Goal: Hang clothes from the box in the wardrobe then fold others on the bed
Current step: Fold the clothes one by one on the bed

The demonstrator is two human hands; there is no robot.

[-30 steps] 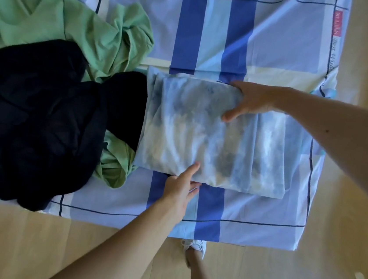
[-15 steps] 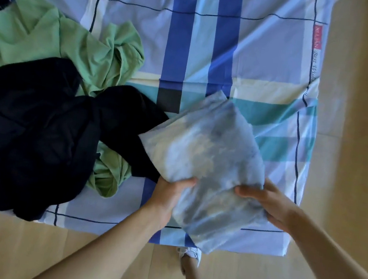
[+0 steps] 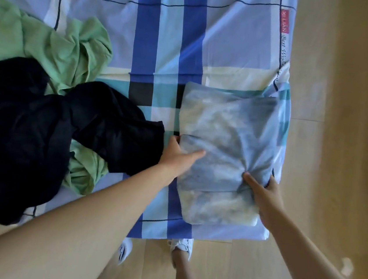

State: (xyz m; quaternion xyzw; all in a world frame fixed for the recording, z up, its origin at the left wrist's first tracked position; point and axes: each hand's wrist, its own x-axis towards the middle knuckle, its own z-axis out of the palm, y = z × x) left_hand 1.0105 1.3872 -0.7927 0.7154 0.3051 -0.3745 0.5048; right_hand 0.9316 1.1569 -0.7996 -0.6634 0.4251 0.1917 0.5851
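Resting on bed (image 3: 97, 3) near right corner: folded tie-dye garment (image 3: 227, 130), held aloft half second ago. Left hand (image 3: 177, 157) grips left edge, right hand (image 3: 264, 194) pinches bunched right edge. Fold looks done; black garment (image 3: 30, 133), green garment (image 3: 58, 49) heaped left, unfolded.

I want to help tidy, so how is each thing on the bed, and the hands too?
blue tie-dye garment: folded, lying flat near the bed's right corner.
green garment: crumpled, unfolded, partly under the black one.
black garment: heaped, unfolded.
left hand: grips the blue tie-dye garment's left edge.
right hand: pinches its right edge, bunching the cloth.
bed sheet: spread flat.
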